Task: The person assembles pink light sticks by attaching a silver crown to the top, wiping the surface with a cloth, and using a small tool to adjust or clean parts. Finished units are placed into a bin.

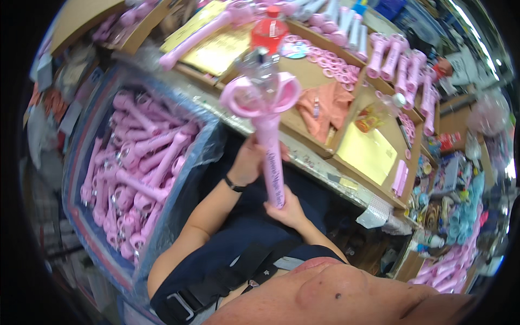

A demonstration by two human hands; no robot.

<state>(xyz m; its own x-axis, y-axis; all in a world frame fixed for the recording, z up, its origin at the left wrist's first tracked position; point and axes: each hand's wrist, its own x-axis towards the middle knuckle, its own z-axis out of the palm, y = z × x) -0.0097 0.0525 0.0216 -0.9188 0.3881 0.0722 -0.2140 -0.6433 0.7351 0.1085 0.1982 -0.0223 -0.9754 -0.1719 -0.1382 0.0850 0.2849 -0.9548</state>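
A pink toy wand (pixel 273 179) with dark lettering on its shaft stands nearly upright in front of my body. Its head flares into two rounded pink loops (pixel 238 100) around clear plastic. My left hand (pixel 250 161) is closed around the upper shaft, just below the head; the shaft partly covers its fingers. Lower down, my right hand (pixel 288 209) grips the bottom end. A clear bottle with a red cap and red label (pixel 269 35) shows directly beyond the head. Whether its clear lower part touches the wand, I cannot tell.
At left, a large blue-lined bin (pixel 73 179) holds many pink wands. Cardboard trays on the bench contain pink rings (pixel 333 65), an orange cloth (pixel 325 111), yellow paper (pixel 365 154) and a clear bottle (pixel 374 111). More pink wands (pixel 398 59) lie along the far right.
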